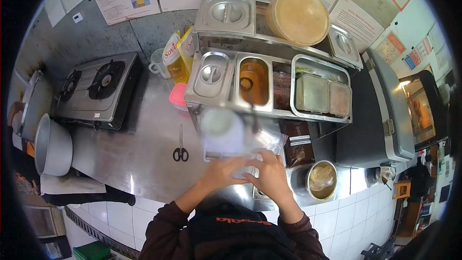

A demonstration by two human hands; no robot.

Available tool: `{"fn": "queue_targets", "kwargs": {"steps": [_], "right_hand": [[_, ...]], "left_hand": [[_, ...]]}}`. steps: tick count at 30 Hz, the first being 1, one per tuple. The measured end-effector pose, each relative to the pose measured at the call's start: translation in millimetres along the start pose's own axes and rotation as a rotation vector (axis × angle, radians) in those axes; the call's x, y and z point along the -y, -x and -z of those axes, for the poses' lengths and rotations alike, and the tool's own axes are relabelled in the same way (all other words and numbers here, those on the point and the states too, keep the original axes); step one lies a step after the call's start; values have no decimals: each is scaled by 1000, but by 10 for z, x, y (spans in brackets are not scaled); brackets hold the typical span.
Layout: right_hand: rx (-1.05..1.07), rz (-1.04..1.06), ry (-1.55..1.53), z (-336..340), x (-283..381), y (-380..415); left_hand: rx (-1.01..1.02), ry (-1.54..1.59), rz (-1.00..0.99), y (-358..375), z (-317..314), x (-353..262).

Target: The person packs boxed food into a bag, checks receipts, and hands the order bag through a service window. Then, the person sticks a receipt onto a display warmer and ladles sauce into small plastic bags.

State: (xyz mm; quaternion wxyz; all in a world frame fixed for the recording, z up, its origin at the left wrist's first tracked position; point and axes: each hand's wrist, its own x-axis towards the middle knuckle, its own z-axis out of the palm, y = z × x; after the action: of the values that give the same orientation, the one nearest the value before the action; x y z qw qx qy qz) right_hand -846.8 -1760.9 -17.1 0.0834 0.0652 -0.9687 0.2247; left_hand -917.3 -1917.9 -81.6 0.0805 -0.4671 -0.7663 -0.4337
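Note:
Both hands are close together over the counter's front edge. My left hand (223, 171) has its fingers bent round a small clear item (239, 172), which seems to be plastic. From the other side, the thumb and fingers of my right hand (268, 173) close on the same item. Just beyond the fingertips is a blurred white container (224, 132) with a pale round top. Black-handled scissors (180, 153) lie on the steel counter (144, 151), left of my hands. Dark packets (299, 151) lie to the right.
Steel food pans (255, 79) stand behind my hands, with oil pouches (177, 65) and a pink-lidded tub (178, 95) beside them. A gas stove (98, 86) and a large pot (54, 145) are at the left. At the right are a bowl (321, 180) and a dark appliance (363, 115).

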Motion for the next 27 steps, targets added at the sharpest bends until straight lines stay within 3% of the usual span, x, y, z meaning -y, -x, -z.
{"fn": "queue_targets", "kwargs": {"steps": [1,4,8,10,11,13,14,18,21,24,27], "right_hand": [[-3,4,2,-26,-39,-56],[-371,-228,-210,-122,-190,-358],[-282,-170,-305,-3,-302,-895],[-382,11,-459,21,-454,-1115],[-475,20,-312,228,-371,-1185],[-484,-70,-423,438,-394,-1264],[-349,-148,-383,593,-370,-1285],[-143,-63,-153,761,-478,-1372],[-192,89,-72,645,-676,-1450],[-200,56,46,514,-699,-1515],[-252,137,-100,378,-822,-1560]], "left_hand": [[-3,37,47,23,-4,38],[-57,100,193,92,56,189],[-92,152,293,146,172,262],[-85,173,378,148,250,249],[-88,171,373,160,277,265],[-112,178,439,199,322,313],[-116,177,437,227,323,357],[-166,143,412,260,315,482],[-149,135,458,220,338,461],[-135,139,468,189,336,469],[-117,140,464,192,321,466]]}}
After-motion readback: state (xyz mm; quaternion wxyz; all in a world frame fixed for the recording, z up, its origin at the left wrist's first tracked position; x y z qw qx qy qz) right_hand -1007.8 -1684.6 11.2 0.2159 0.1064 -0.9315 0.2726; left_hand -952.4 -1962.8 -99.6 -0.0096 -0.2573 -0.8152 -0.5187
